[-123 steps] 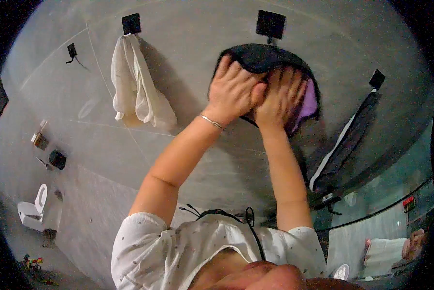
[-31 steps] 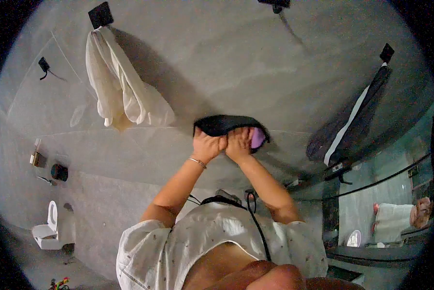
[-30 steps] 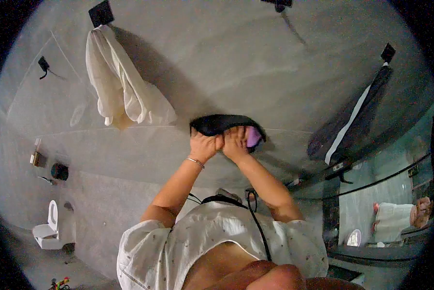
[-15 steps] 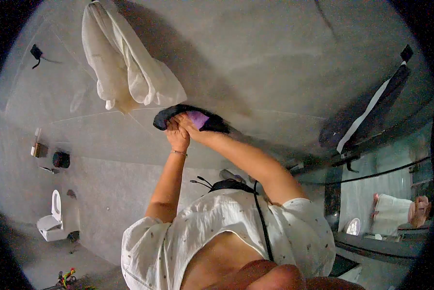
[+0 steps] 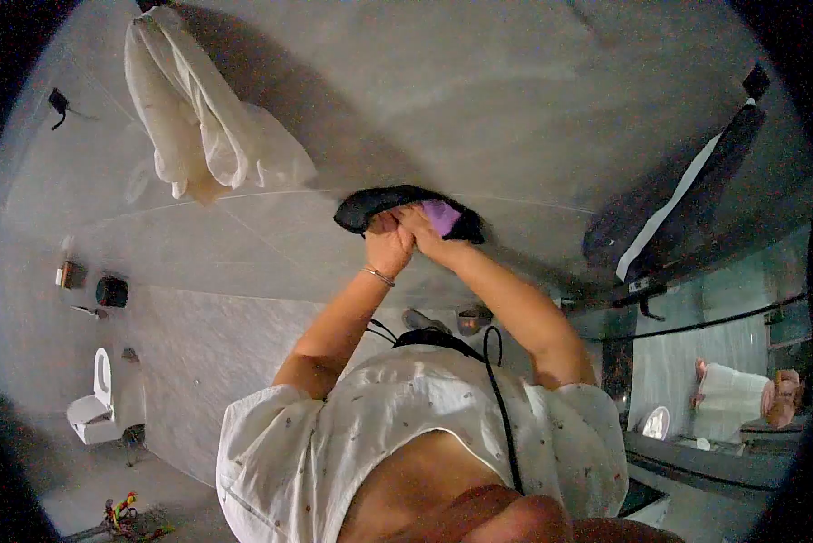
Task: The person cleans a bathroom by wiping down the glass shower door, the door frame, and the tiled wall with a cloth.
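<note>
A black cloth [image 5: 363,210] with a purple patch [image 5: 440,217] is in front of the grey wall, bunched around my fingers. My left hand [image 5: 390,250] has its fingers curled into the near edge of the cloth. Against it lies my right hand [image 5: 427,237], its fingers reaching over the cloth beside the purple patch. The two hands touch, and the fingertips are partly hidden in the folds. Whether the cloth hangs from anything cannot be seen.
A white towel [image 5: 198,109] hangs from a hook at upper left. On the right hangs a dark towel with a white stripe [image 5: 673,208]. A toilet [image 5: 99,407] stands at lower left, near a black wall fixture [image 5: 111,291]. A mirror [image 5: 705,362] shows a reflected person.
Both hands and the black cloth have moved to the right, away from the white towel. The view has shifted slightly. Both hands stay on the cloth.
</note>
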Action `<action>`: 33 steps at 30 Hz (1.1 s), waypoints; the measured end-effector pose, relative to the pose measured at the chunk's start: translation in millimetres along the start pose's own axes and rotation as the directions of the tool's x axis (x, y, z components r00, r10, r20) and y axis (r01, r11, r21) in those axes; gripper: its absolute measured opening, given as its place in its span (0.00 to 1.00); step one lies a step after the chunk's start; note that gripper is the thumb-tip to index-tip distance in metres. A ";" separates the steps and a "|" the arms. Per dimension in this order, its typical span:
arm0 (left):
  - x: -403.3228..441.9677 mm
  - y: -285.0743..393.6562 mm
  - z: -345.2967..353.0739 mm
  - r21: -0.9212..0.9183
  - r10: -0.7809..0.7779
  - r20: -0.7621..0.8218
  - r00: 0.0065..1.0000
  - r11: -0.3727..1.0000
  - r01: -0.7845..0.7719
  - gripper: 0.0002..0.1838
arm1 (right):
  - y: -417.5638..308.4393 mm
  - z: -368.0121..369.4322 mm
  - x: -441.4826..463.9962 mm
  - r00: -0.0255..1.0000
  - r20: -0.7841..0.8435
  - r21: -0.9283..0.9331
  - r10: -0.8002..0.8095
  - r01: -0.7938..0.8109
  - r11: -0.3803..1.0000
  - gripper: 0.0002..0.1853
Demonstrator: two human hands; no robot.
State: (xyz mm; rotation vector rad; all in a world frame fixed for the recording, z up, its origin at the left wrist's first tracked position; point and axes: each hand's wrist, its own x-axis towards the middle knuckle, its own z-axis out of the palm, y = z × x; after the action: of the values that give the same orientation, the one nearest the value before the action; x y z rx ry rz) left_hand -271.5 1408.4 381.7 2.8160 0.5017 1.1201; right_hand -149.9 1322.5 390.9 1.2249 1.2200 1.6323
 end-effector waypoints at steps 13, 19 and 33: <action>80.1 37.6 -81.1 -0.202 -0.144 -0.097 0.985 0.972 0.122 0.19 | 81.8 -1.0 19.4 0.692 0.154 0.920 0.705 -0.361 0.154 0.23; 49.7 32.1 -55.9 -0.144 0.001 -0.144 0.990 0.989 -0.022 0.19 | 22.8 -11.9 -8.2 0.708 0.253 0.909 0.659 -0.406 0.088 0.23; 37.5 34.9 -70.3 -0.063 0.139 -0.142 0.980 0.987 -0.149 0.24 | 12.6 -2.6 -27.3 0.773 0.279 0.878 0.570 -0.445 0.174 0.25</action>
State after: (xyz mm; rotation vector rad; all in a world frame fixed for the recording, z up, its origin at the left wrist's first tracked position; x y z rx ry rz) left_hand -284.1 1383.7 464.2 2.7623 0.2618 1.3375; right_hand -145.4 1293.1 395.8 2.5383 2.1138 1.3778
